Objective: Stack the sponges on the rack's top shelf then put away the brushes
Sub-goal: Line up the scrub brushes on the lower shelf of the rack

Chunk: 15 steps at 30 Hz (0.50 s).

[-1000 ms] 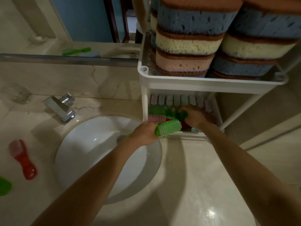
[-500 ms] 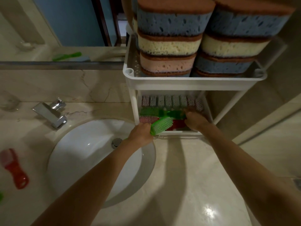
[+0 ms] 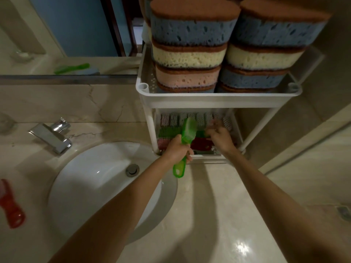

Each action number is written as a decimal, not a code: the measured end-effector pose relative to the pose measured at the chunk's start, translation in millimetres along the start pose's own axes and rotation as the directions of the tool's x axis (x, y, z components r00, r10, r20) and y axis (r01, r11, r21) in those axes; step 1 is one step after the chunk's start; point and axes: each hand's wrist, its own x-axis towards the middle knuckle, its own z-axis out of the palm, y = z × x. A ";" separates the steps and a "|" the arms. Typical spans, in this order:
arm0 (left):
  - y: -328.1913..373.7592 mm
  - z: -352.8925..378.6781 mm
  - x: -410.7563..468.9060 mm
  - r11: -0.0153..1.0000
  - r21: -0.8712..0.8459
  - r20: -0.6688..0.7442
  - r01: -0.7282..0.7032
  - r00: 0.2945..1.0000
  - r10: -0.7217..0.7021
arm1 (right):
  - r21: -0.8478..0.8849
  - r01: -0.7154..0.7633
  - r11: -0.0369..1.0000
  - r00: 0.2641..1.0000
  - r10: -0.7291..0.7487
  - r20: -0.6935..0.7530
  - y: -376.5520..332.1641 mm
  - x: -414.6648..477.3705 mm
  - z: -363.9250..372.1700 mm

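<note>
Stretching out from the near edge of the marble countertop [image 3: 209, 215], both bare forearms are pointing toward the white rack [image 3: 150, 130], which is standing at the countertop's far edge, just right of the sink basin [image 3: 98, 186]. A red brush [image 3: 11, 207] is lying alone at the countertop's left edge, across the basin and well apart from the rack. A chrome faucet [image 3: 51, 136] is standing behind the basin's far rim. The left hand [image 3: 176, 149] is hovering at the front of the rack's lower shelf [image 3: 207, 158], its fingers wrapping tightly round the handle of a green brush [image 3: 187, 132]. The handle's end is sticking out below the fist toward the near edge, and the bristled head is pointing away into the shelf opening, above the brushes lying there. The right hand [image 3: 221, 138] is sitting inside that lower shelf, just right of the green brush's head, with its fingers bending down among the stored brushes [image 3: 169, 132]. Blur is hiding whether they are gripping one or only touching. Those green, pink and red brushes are lying in rows across the shelf. Above them, the sponges [image 3: 190, 56] are sitting on the top shelf [image 3: 218, 100] in two tall stacks side by side, blue, yellow and pink with brown scouring faces. A mirror [image 3: 66, 25] is running along the back wall.
</note>
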 end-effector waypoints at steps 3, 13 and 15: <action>6.2 0.7 5.8 1.000 0.010 0.042 -0.008 0.999 0.008 | -0.211 0.273 0.938 0.960 -0.253 0.118 -3.7 -3.1 -9.3; 35.5 2.0 34.4 0.911 0.385 0.236 -0.144 0.970 0.054 | -0.622 0.559 0.548 0.829 -0.352 0.434 0.9 11.9 -30.2; 44.0 2.1 42.5 0.888 0.431 0.244 -0.159 0.968 0.054 | -0.666 0.526 0.529 0.851 -0.311 0.424 2.0 14.9 -32.1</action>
